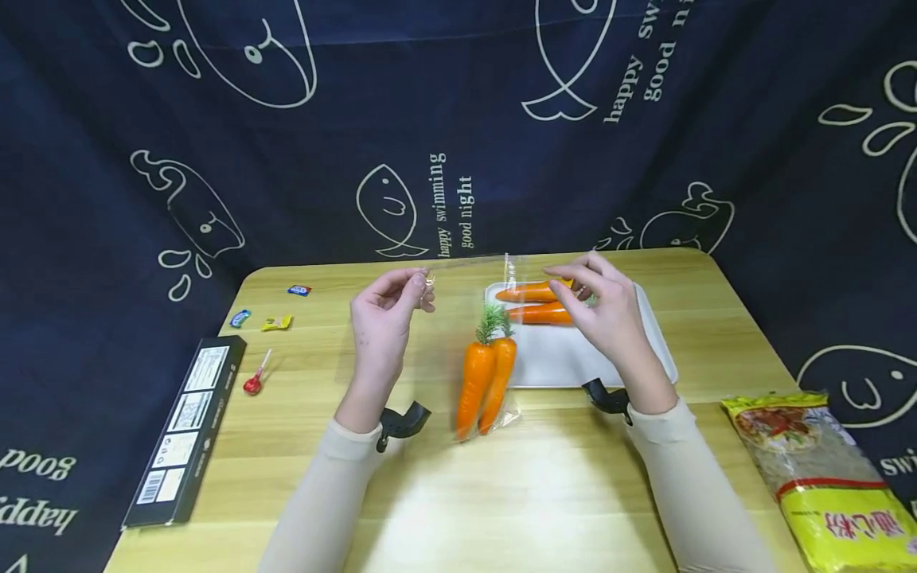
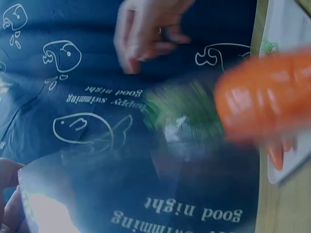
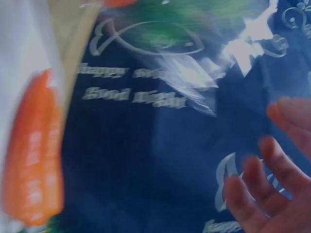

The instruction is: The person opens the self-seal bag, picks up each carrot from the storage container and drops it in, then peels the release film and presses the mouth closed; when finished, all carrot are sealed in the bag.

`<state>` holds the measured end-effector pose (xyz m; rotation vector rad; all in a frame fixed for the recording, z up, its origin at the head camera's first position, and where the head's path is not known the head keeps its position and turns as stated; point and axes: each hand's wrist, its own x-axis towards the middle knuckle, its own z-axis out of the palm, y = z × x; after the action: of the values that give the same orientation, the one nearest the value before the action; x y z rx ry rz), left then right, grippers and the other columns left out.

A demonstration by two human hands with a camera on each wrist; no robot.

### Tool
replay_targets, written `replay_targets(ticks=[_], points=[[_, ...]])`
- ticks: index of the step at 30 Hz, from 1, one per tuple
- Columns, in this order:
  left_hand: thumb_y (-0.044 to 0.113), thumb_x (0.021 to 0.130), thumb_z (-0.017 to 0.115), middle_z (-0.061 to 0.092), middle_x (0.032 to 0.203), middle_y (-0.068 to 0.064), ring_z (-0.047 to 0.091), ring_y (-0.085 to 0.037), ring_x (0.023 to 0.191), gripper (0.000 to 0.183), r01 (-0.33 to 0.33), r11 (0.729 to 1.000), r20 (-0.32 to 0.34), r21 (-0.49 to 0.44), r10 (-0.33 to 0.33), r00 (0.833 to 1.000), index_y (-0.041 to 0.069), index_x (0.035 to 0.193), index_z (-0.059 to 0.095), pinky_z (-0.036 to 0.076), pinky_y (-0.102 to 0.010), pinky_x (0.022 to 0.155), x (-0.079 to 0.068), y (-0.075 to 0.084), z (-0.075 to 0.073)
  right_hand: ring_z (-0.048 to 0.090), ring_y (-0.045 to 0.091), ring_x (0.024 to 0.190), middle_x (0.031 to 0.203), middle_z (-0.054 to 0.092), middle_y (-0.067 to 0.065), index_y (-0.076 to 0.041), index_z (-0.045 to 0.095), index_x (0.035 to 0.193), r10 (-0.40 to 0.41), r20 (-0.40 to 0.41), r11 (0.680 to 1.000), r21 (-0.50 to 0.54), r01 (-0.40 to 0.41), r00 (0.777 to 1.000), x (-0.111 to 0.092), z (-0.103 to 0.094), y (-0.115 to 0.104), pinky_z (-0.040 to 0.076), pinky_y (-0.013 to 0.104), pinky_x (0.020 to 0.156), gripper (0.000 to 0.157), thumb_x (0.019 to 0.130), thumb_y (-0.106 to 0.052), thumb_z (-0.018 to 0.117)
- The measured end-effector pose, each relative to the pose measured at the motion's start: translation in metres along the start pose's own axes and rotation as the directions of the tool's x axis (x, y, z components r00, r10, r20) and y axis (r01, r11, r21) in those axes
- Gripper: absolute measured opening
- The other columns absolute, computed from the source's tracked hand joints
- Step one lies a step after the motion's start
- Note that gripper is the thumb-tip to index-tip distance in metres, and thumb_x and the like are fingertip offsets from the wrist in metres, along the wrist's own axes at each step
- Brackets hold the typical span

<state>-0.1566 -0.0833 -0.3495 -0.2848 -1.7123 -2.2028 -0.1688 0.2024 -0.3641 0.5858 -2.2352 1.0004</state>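
Observation:
My left hand [image 1: 383, 322] pinches the top edge of a clear plastic bag [image 1: 453, 318], and a small gold-coloured bit [image 1: 430, 280] shows at its fingertips. Two carrots [image 1: 476, 382] with green tops hang inside the bag, low and toward its right side. To the right of the bag, my right hand [image 1: 605, 306] is raised with loosely bent, spread fingers. In the right wrist view nothing lies between the fingers [image 3: 272, 179] of that hand. Beneath it, a white tray [image 1: 566, 362] bears two more carrots [image 1: 540, 313], partly hidden by the hand.
At the left are a long black box [image 1: 188, 430], a red lollipop [image 1: 253, 383] and small wrapped candies, one of them yellow [image 1: 276, 322]. A yellow noodle packet [image 1: 824, 477] lies at the right edge. Dark patterned cloth [image 1: 458, 127] hangs behind the wooden table [image 1: 458, 501].

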Motion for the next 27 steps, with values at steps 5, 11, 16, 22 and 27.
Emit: replay_targets(ticks=[5,11,16,22,27], points=[[0.016,0.091,0.074,0.075,0.089,-0.008,0.067,-0.015,0.069,0.019,-0.037,0.993,0.019,0.111,0.035,0.999,0.0,0.101,0.075,0.06,-0.026,0.069,-0.005,0.003,0.007,0.058,0.013,0.072,0.08,0.066,0.002,-0.009,0.077,0.101,-0.189,-0.115,0.982,-0.02,0.188,0.975,0.015,0.018,-0.057,0.049,0.023,0.063,0.018,0.084,-0.005,0.077],[0.022,0.091,0.075,0.077,0.093,-0.006,0.069,-0.015,0.073,0.022,-0.097,0.98,0.041,0.175,0.091,0.995,0.003,0.101,0.077,0.059,-0.026,0.069,-0.012,0.008,0.013,0.06,0.014,0.078,0.087,0.072,-0.001,-0.01,0.077,0.1,-0.254,-0.105,0.967,-0.026,0.253,0.961,0.027,0.048,-0.103,0.049,0.023,0.066,0.012,0.089,-0.012,0.073],[0.016,0.091,0.074,0.076,0.092,-0.007,0.07,-0.018,0.073,0.019,-0.136,0.982,0.081,0.132,0.126,0.989,0.0,0.101,0.076,0.061,-0.031,0.069,-0.016,0.01,0.019,0.059,0.016,0.079,0.085,0.072,-0.001,-0.01,0.078,0.096,-0.257,-0.144,0.966,-0.059,0.251,0.956,0.03,0.054,-0.107,0.05,0.025,0.068,0.009,0.09,-0.012,0.073],[0.008,0.09,0.074,0.075,0.093,-0.009,0.07,-0.019,0.078,0.017,-0.175,0.98,0.126,0.098,0.162,0.979,-0.004,0.102,0.075,0.062,-0.033,0.069,-0.02,0.012,0.025,0.057,0.018,0.075,0.084,0.072,0.002,-0.008,0.078,0.094,-0.324,-0.172,0.945,-0.103,0.31,0.93,0.028,0.051,-0.105,0.047,0.025,0.063,0.008,0.09,-0.01,0.072],[0.005,0.09,0.073,0.074,0.094,-0.013,0.071,-0.017,0.079,0.017,-0.173,0.98,0.118,0.095,0.162,0.98,-0.006,0.103,0.074,0.062,-0.034,0.068,-0.02,0.011,0.028,0.056,0.021,0.069,0.079,0.07,0.004,-0.006,0.078,0.093,-0.432,-0.193,0.894,-0.217,0.391,0.881,0.028,0.051,-0.103,0.049,0.027,0.057,0.007,0.089,-0.008,0.072]])
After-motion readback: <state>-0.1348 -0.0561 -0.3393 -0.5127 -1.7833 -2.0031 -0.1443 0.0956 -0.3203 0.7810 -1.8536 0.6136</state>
